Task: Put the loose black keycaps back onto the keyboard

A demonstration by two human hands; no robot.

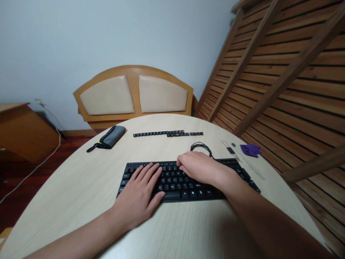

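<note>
A black keyboard (172, 185) lies on the round table. My left hand (141, 190) rests flat on its left part, fingers spread over the keys and thumb by the space bar. My right hand (199, 167) is closed above the upper rows, right of the middle. Its thumb and fingertips pinch together at the top row, and whatever is between them is hidden. Behind the keyboard stands a line of loose black keycaps (151, 133), with a shorter second line in front of it toward the right. The keyboard's black cable (202, 144) is coiled just beyond my right hand.
A grey zip pouch (113, 136) lies at the back left. To the right are a wire keycap puller (230, 150), a thin white stick (250, 165) with a dark tip, and a folded purple cloth (250, 150). A wooden slatted frame (296, 82) leans along the right side.
</note>
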